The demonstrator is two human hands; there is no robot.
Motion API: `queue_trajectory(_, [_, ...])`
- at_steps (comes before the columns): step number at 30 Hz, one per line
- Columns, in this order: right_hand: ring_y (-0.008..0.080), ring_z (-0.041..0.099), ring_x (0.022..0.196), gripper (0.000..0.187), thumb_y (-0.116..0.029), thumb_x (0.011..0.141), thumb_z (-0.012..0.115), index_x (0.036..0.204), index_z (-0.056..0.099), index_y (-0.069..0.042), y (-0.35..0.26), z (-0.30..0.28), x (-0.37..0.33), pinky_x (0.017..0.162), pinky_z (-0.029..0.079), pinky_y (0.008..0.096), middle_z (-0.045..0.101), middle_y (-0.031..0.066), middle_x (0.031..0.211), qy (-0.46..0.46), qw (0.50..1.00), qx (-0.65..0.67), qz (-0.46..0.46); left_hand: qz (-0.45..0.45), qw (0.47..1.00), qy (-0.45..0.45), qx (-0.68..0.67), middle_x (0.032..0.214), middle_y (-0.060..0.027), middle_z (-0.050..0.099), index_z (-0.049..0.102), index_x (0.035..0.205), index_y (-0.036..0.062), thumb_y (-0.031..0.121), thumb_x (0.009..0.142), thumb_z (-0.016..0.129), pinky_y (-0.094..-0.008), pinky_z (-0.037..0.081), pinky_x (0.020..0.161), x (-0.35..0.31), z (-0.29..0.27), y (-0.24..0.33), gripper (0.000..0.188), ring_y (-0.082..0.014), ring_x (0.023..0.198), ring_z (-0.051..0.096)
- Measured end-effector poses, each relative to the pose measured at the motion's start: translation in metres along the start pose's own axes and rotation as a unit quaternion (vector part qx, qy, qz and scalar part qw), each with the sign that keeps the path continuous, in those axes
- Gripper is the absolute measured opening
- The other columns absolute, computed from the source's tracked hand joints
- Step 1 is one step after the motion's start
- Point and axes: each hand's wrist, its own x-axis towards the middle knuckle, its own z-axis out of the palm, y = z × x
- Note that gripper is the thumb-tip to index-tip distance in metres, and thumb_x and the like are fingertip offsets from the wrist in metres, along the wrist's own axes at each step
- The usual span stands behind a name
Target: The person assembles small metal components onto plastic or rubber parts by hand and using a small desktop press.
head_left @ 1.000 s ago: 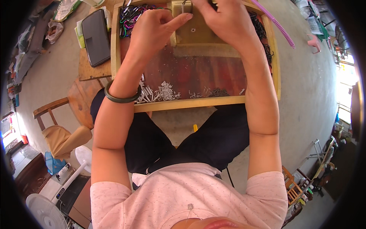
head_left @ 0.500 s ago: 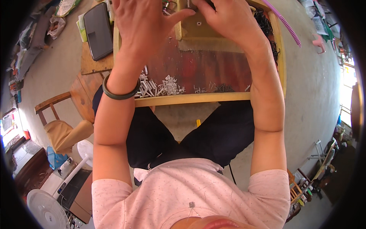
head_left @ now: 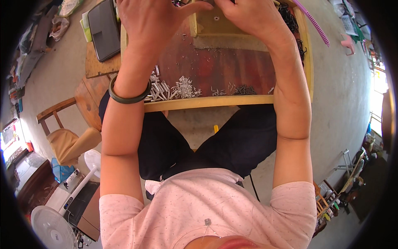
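My left hand is at the top edge, back upward, its thumb stretched right towards my right hand. The left fingers run out of the picture. My right thumb and fingers are drawn together near the left thumb's tip; whatever they pinch is cut off by the edge. Both hands are above a raised yellowish block with a screw in it, inside a shallow wooden tray. Along the tray's near rim lie silver metal pins, a heap of shorter silver pieces and small dark screws.
Black wire-like parts lie along the tray's right side. A black tablet or phone rests on a wooden surface at left. A purple coiled cord hangs at the upper right. A wooden chair and white fans stand lower left.
The tray and both hands sit slightly higher in the picture. The left thumb has come closer to the right thumb. The pins and screws have stayed in place in the tray.
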Motion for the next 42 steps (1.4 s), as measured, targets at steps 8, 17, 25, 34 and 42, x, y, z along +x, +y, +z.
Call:
queue_trajectory(8, [0.038, 0.072, 0.089, 0.045, -0.001, 0.082, 0.057, 0.126, 0.071, -0.001, 0.0, 0.001, 0.001, 0.085, 0.056, 0.0427, 0.074, 0.0245, 0.1, -0.01, 0.999, 0.015, 0.029, -0.004, 1.0, 0.016, 0.003, 0.091, -0.0063, 0.063, 0.06, 0.098, 0.01, 0.041, 0.058, 0.094, -0.0399, 0.043, 0.089, 0.002, 0.003, -0.001, 0.061, -0.0279, 0.094, 0.061])
queue_trajectory(17, [0.0402, 0.071, 0.096, 0.045, -0.004, 0.084, 0.059, 0.128, 0.068, 0.0, 0.001, 0.0, 0.0, 0.088, 0.055, 0.0441, 0.073, 0.0253, 0.106, -0.009, 0.998, 0.015, 0.052, -0.008, 0.999, -0.02, 0.025, 0.089, -0.0068, 0.063, 0.059, 0.095, 0.0098, 0.045, 0.056, 0.093, -0.0402, 0.043, 0.089, 0.005, 0.0, -0.001, 0.063, -0.0287, 0.092, 0.061])
queue_trajectory(25, [0.0422, 0.069, 0.092, 0.037, -0.006, 0.085, 0.059, 0.119, 0.069, 0.002, -0.008, -0.005, 0.0, 0.085, 0.054, 0.0464, 0.071, 0.0268, 0.098, -0.038, 0.993, 0.039, 0.1, -0.005, 1.0, 0.006, 0.013, 0.087, -0.0078, 0.062, 0.059, 0.092, 0.0089, 0.042, 0.057, 0.094, -0.041, 0.042, 0.088, 0.003, 0.004, 0.0, 0.059, -0.0296, 0.092, 0.061])
queue_trajectory(34, [0.043, 0.066, 0.097, 0.021, -0.009, 0.09, 0.057, 0.104, 0.066, 0.004, -0.001, 0.004, 0.0, 0.087, 0.051, 0.0481, 0.068, 0.0249, 0.102, -0.012, 0.99, -0.018, 0.138, -0.016, 1.0, -0.018, 0.005, 0.089, -0.0073, 0.063, 0.059, 0.092, 0.0087, 0.042, 0.056, 0.094, -0.0406, 0.043, 0.087, 0.006, -0.002, 0.004, 0.06, -0.0291, 0.092, 0.061])
queue_trajectory(42, [0.0454, 0.064, 0.098, 0.02, -0.008, 0.091, 0.055, 0.104, 0.063, 0.003, 0.001, 0.002, 0.002, 0.087, 0.05, 0.0497, 0.066, 0.0265, 0.102, -0.033, 0.992, 0.005, 0.122, -0.004, 1.0, -0.025, 0.011, 0.087, -0.007, 0.064, 0.06, 0.092, 0.0092, 0.046, 0.055, 0.094, -0.0395, 0.043, 0.084, 0.006, -0.003, -0.004, 0.062, -0.028, 0.088, 0.062])
